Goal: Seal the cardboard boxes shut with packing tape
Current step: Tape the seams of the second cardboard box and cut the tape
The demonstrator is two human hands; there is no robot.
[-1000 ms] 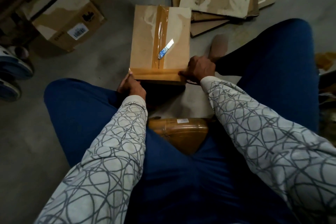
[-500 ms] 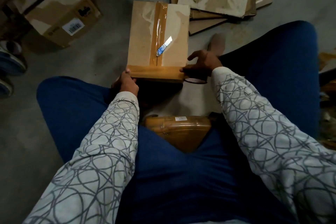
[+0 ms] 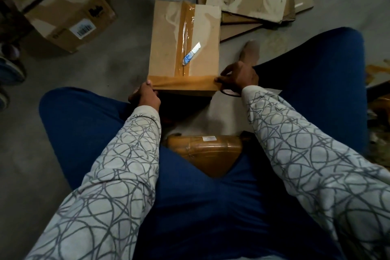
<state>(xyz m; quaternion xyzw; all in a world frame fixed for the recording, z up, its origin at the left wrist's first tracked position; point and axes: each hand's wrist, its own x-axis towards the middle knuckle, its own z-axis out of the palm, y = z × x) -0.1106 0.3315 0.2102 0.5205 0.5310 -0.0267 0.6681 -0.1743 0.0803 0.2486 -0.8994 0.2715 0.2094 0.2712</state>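
Brown tape [image 3: 183,82] along box [image 3: 164,48] edge, its ends pinched in left hand [image 3: 145,96] and right hand [image 3: 240,78] fingers [image 3: 221,80].

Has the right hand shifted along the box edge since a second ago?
Yes, slightly. The right hand has slid rightward along the tape strip, toward the near right corner of the box.

The person is wearing a left sleeve [image 3: 118,175] and right sleeve [image 3: 306,154] in pale grey, printed with dark looping lines. Each is ending in a plain cuff [image 3: 145,112] directly behind the left hand [image 3: 145,96] and right hand [image 3: 239,77]. Dark blue trousers [image 3: 200,207] are covering both legs.
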